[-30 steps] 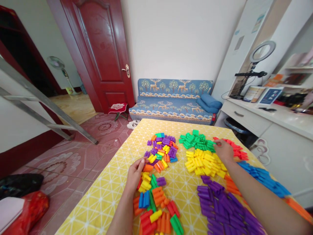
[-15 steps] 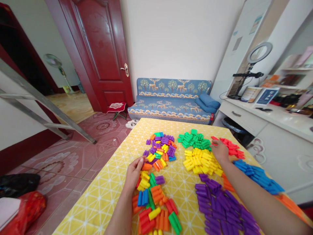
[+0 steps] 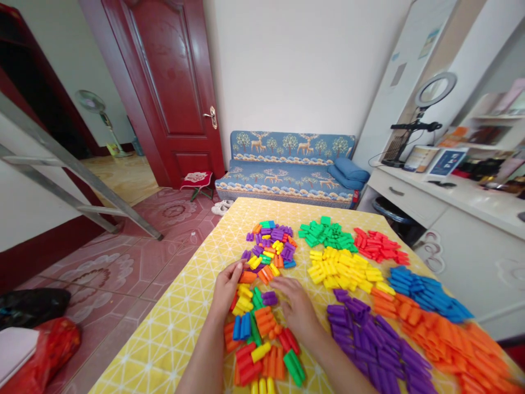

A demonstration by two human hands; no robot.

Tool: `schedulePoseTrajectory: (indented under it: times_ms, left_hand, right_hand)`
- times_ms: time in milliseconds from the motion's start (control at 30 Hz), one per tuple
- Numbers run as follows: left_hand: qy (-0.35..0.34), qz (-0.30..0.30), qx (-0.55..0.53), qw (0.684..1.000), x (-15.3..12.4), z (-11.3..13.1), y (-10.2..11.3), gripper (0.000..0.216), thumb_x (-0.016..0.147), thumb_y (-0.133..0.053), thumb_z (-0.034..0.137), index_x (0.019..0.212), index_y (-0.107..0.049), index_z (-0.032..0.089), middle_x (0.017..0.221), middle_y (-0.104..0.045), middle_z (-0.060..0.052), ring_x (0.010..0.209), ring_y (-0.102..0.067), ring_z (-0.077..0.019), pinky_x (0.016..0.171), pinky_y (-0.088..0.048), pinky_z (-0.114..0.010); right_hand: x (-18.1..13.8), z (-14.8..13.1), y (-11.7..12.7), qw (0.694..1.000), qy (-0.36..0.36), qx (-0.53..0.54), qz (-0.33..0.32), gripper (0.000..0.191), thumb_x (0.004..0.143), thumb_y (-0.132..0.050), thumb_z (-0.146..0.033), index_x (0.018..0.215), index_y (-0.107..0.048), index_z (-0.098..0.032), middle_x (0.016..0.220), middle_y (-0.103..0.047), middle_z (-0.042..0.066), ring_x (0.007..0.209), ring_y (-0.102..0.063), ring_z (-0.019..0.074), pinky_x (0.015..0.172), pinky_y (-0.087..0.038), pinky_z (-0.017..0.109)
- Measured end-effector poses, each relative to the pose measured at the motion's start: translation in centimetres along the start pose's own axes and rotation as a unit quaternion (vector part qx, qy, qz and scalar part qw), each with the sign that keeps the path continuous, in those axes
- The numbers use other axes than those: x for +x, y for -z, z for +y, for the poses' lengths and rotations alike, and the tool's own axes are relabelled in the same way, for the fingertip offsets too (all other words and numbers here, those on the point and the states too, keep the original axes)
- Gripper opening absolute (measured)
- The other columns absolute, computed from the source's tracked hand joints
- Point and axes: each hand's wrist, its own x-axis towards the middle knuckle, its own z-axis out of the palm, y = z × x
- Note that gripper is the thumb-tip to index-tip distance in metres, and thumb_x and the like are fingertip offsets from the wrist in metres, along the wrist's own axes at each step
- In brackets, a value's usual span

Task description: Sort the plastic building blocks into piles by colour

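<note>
My left hand [image 3: 225,289] is at the left side of the mixed plastic blocks, its thumb and fingertips close together beside an orange block [image 3: 247,277]. Whatever those fingers may hold is hidden. My right hand [image 3: 298,307] reaches over the mixed blocks with its fingers apart and nothing visible in them, near a purple block [image 3: 269,298] and an orange block [image 3: 266,274]. Under and between the hands lie mixed tube-shaped blocks, among them a blue block [image 3: 241,327], a green block [image 3: 294,368] and red blocks [image 3: 248,363].
Sorted piles lie at the right: green [image 3: 327,234], yellow [image 3: 342,268], red [image 3: 379,246], blue [image 3: 426,293], orange [image 3: 451,342] and purple [image 3: 375,347]. A yellow patterned cloth [image 3: 164,328] covers the table. A blue sofa [image 3: 287,167] stands beyond, a white dresser [image 3: 463,230] at the right.
My right hand has moved from the red pile on the right to the mixed blocks, uncovering the red and orange piles. My left hand stays almost in place.
</note>
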Motion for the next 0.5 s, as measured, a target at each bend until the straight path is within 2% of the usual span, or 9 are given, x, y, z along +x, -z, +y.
schedulePoseTrajectory:
  times_ms: [67,133,267,400,500]
  left_hand:
    - [-0.003,-0.001,0.001,1.0,0.0,0.0,0.0,0.046,0.082,-0.058,0.053,0.102,-0.073,0.015,0.11,-0.072,-0.011,0.11,-0.062,-0.0282,0.101,-0.042,-0.04]
    - [-0.002,-0.002,0.001,1.0,0.0,0.0,0.0,0.046,0.081,-0.059,0.053,0.102,-0.073,0.015,0.109,-0.072,-0.011,0.11,-0.062,-0.0282,0.101,-0.041,-0.041]
    - [0.004,-0.005,0.002,1.0,0.2,-0.2,0.0,0.048,0.081,-0.059,0.054,0.105,-0.072,0.014,0.11,-0.072,-0.011,0.11,-0.062,-0.0281,0.1,-0.042,-0.041]
    - [0.005,-0.003,0.0,1.0,0.1,-0.1,0.1,0.049,0.08,-0.059,0.056,0.102,-0.073,0.014,0.111,-0.071,-0.012,0.11,-0.061,-0.0291,0.1,-0.042,-0.041]
    - [0.01,0.001,-0.004,1.0,0.1,0.2,0.0,0.05,0.078,-0.061,0.057,0.101,-0.074,0.014,0.109,-0.072,-0.012,0.11,-0.062,-0.0296,0.101,-0.042,-0.042]
  right_hand:
    - [-0.7,0.5,-1.4,1.0,-0.002,0.002,-0.007,0.062,0.061,-0.045,0.001,0.112,-0.069,-0.025,0.119,-0.065,0.004,0.117,-0.054,0.0211,0.106,-0.038,0.044]
    - [-0.9,0.7,-1.9,1.0,-0.013,0.005,-0.006,0.058,0.063,-0.048,0.001,0.111,-0.07,-0.025,0.115,-0.067,0.005,0.113,-0.055,0.0225,0.103,-0.04,0.045]
    - [-1.0,0.3,-1.8,0.999,-0.033,0.002,0.031,0.045,0.069,-0.055,-0.004,0.105,-0.071,-0.024,0.108,-0.068,0.006,0.105,-0.058,0.024,0.097,-0.044,0.044]
    - [-1.3,-0.2,-1.8,0.998,-0.033,-0.004,0.053,0.025,0.08,-0.057,-0.017,0.1,-0.072,-0.023,0.103,-0.069,0.007,0.1,-0.059,0.0238,0.091,-0.047,0.041]
    - [-1.7,-0.4,-1.0,0.995,-0.049,-0.007,0.083,0.024,0.083,-0.055,-0.022,0.103,-0.069,-0.022,0.104,-0.069,0.006,0.099,-0.062,0.0228,0.089,-0.049,0.039]
